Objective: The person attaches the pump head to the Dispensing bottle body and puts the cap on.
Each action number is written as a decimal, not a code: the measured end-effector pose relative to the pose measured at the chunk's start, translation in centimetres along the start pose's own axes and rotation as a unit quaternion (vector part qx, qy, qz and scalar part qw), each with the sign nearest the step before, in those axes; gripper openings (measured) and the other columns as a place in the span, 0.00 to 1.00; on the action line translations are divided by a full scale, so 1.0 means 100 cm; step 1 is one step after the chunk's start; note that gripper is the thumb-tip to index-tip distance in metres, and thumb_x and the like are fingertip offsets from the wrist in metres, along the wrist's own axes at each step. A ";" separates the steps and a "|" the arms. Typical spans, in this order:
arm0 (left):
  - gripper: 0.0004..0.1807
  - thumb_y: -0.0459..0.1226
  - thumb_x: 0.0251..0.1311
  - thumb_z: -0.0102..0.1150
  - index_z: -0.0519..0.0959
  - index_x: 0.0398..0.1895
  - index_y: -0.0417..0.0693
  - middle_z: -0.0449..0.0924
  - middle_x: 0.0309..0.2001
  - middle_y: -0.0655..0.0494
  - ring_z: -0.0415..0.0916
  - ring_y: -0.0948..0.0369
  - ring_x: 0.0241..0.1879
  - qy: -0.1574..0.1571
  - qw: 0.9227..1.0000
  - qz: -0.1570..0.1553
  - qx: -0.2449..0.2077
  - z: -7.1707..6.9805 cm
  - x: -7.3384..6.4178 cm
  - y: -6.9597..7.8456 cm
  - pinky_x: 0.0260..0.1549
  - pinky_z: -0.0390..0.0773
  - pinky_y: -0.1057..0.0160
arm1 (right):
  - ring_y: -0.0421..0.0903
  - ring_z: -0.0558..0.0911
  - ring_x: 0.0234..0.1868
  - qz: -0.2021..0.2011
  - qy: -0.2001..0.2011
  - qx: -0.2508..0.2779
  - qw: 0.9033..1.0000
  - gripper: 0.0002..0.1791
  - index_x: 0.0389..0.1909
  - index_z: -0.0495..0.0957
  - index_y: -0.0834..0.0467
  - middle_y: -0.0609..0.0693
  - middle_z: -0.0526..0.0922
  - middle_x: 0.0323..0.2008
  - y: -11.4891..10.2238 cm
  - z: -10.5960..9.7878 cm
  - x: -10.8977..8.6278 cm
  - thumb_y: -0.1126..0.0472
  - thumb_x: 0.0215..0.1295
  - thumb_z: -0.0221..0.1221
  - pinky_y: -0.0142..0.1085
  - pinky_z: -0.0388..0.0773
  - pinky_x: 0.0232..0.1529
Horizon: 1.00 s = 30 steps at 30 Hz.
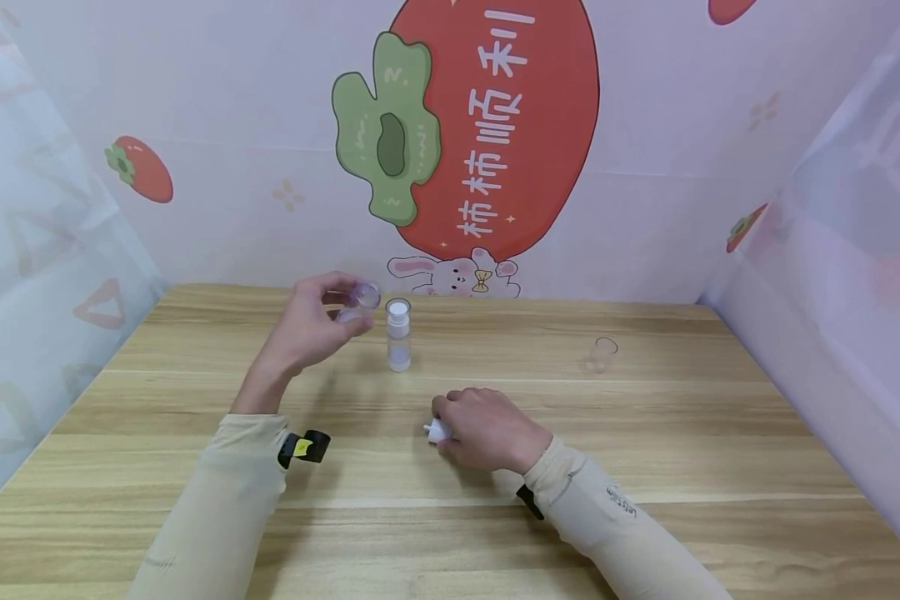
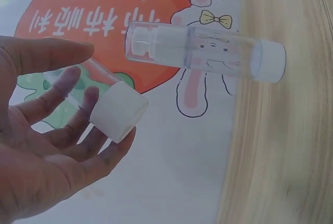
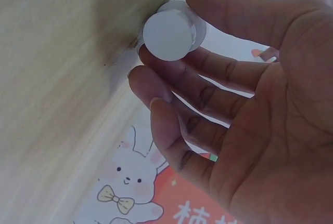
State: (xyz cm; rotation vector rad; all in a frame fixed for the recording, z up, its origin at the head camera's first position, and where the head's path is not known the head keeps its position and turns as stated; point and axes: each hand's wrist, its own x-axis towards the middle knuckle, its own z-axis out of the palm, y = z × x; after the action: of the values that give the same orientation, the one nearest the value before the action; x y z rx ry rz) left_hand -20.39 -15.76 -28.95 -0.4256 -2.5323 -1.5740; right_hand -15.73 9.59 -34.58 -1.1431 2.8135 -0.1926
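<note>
My left hand [image 1: 307, 325] is raised over the back left of the table and holds a clear bottle [image 1: 365, 295] between thumb and fingers. In the left wrist view, its white base [image 2: 118, 110] points away from the palm. Just right of that hand, a clear pump bottle [image 1: 398, 350] with a white pump top and white base stands upright. Nearer the front, my right hand [image 1: 491, 429] pinches a white pump head [image 1: 438, 431] low over the table. The right wrist view shows its round white end [image 3: 169, 34] between thumb and fingers.
A small clear cap [image 1: 600, 358] is on the wooden table [image 1: 720, 433] at the right. Behind the table's far edge rises a printed backdrop [image 1: 240, 208], with pale sheets at both sides.
</note>
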 end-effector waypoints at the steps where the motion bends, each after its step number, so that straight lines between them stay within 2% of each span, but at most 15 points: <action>1: 0.25 0.26 0.58 0.67 0.75 0.59 0.31 0.76 0.54 0.37 0.73 0.43 0.55 0.000 1.000 0.002 -0.003 0.000 0.000 0.001 0.61 0.73 0.45 | 0.39 0.75 0.28 0.001 0.000 -0.001 1.000 0.11 0.41 0.81 0.58 0.46 0.81 0.30 0.000 0.000 0.000 0.58 0.63 0.69 0.34 0.75 0.33; 6: 0.25 0.28 0.59 0.68 0.76 0.61 0.35 0.78 0.54 0.38 0.77 0.43 0.53 0.002 1.000 0.005 -0.001 0.000 0.000 0.002 0.57 0.76 0.46 | 0.40 0.76 0.30 0.012 0.001 0.003 1.000 0.12 0.44 0.81 0.58 0.46 0.82 0.33 0.001 -0.005 -0.001 0.57 0.64 0.68 0.34 0.75 0.36; 9: 0.26 0.31 0.61 0.69 0.76 0.62 0.38 0.78 0.54 0.40 0.78 0.45 0.53 0.001 1.000 -0.002 0.007 0.001 0.000 0.004 0.54 0.78 0.46 | 0.41 0.76 0.31 0.016 0.011 0.006 1.000 0.14 0.46 0.81 0.58 0.46 0.82 0.34 0.001 -0.009 -0.002 0.56 0.65 0.68 0.36 0.76 0.38; 13: 0.27 0.33 0.62 0.68 0.75 0.65 0.38 0.78 0.55 0.41 0.77 0.45 0.54 -0.003 1.000 -0.006 0.015 0.002 -0.002 0.011 0.56 0.77 0.45 | 0.42 0.77 0.32 0.022 0.032 0.009 0.999 0.14 0.45 0.82 0.58 0.46 0.82 0.34 0.004 -0.014 -0.004 0.55 0.64 0.69 0.38 0.77 0.38; 20: 0.26 0.31 0.60 0.69 0.76 0.63 0.36 0.80 0.52 0.42 0.78 0.47 0.52 -0.001 1.000 0.020 0.017 0.006 -0.003 0.017 0.56 0.77 0.46 | 0.42 0.78 0.33 0.037 0.056 0.028 0.997 0.16 0.45 0.82 0.58 0.46 0.83 0.35 0.008 -0.023 -0.007 0.55 0.60 0.72 0.38 0.77 0.37; 25: 0.25 0.31 0.59 0.71 0.78 0.60 0.36 0.81 0.51 0.43 0.79 0.48 0.49 0.001 0.999 0.037 0.020 0.011 -0.004 0.021 0.56 0.78 0.46 | 0.43 0.79 0.34 0.040 0.074 0.036 0.996 0.14 0.45 0.82 0.58 0.46 0.83 0.36 0.012 -0.032 -0.011 0.60 0.59 0.72 0.38 0.78 0.39; 30: 0.23 0.29 0.56 0.72 0.79 0.57 0.36 0.82 0.49 0.43 0.79 0.49 0.47 -0.003 0.999 0.047 0.023 0.016 -0.006 0.026 0.52 0.80 0.47 | 0.42 0.79 0.35 0.043 0.089 0.040 0.994 0.14 0.45 0.82 0.58 0.45 0.82 0.37 0.017 -0.041 -0.016 0.61 0.59 0.70 0.38 0.79 0.40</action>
State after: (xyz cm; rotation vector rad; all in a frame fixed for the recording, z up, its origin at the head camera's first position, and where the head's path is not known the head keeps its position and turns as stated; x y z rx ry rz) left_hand -19.00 -13.30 -27.56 -0.5367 -2.5086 -1.4800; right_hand -16.32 12.27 -30.72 -1.0345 2.9697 -0.4141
